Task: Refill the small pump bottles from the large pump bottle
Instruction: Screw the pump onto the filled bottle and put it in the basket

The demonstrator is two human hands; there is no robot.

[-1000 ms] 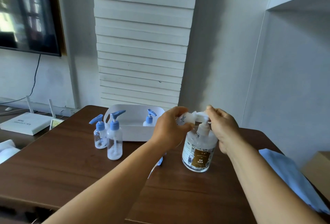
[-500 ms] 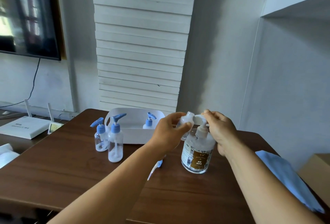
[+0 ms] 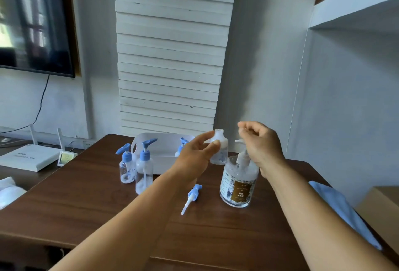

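Loose pump point(image 3: 191, 197): lying flat, mid-table point(image 3: 86, 206).
Large pump bottle point(image 3: 238, 181): upright, toward the right edge.
Left hand point(image 3: 197, 155): pinching uncapped small bottle point(image 3: 219, 148), raised beside large bottle's spout.
Right hand point(image 3: 260, 143): fingers curled above the large pump, gripping nothing visible.
Capped small bottles point(image 3: 138, 168): left of centre, before white tray point(image 3: 164, 162) at far edge.

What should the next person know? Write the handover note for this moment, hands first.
Left hand: holds an uncapped small bottle upright in the air beside the large pump bottle.
Right hand: fingers curled above the large bottle's pump, holding nothing visible.
Its blue pump lies on the table.
Two capped small bottles stand left; another sits in the white bin.
Left: finish filling, recap, do the rest.
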